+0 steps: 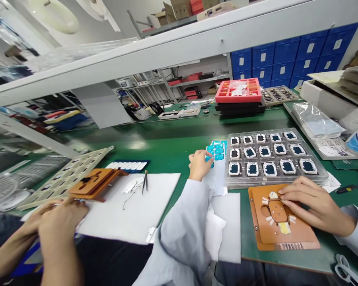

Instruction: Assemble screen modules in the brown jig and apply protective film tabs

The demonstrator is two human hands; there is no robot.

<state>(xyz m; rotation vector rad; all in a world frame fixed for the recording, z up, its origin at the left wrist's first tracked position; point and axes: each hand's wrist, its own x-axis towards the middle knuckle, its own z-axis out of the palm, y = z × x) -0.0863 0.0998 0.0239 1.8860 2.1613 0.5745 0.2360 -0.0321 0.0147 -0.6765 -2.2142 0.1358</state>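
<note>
Beside the glossy clear plastic tray [274, 183], the jig [298, 234] is matt brown and the table [167, 139] smooth green.

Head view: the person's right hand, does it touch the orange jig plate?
Touching. The head view shows the right hand with its fingers resting on the orange jig plate.

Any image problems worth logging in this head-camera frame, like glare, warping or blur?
Head view: wide-angle warping bends the white shelf and stretches the frame edges; overhead light leaves glare patches on the green bench mat and the clear tray; the hands at lower left look slightly soft, while the hand on the orange jig looks fairly sharp.
</note>
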